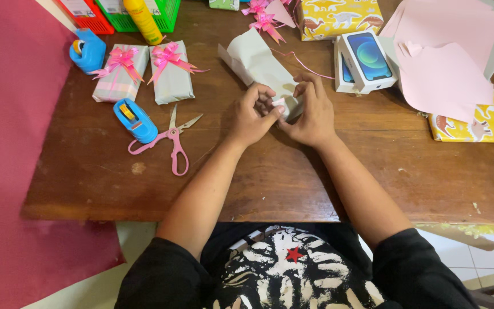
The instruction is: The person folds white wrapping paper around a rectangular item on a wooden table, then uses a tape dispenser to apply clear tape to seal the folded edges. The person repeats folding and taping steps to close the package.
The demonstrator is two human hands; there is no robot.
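A parcel wrapped in pale grey paper [258,60] lies slanted on the brown wooden table [293,177], its far end pointing up and to the left and its near end tucked between the person's two hands. The left hand [253,117] is curled at that near end, thumb and forefinger pinched almost together on the folded paper flap, the grip closed down to a sliver. The right hand [313,114] lies against the same end from the other side, fingers bent over the parcel's corner and pressing the paper, so its grip is closed on the wrapping too; the fingertips of both hands meet at a small pale patch of paper. A thin pink ribbon [304,63] trails just beyond the right hand. Pink-handled scissors [172,140] and a blue tape dispenser [135,119] lie well to the left.
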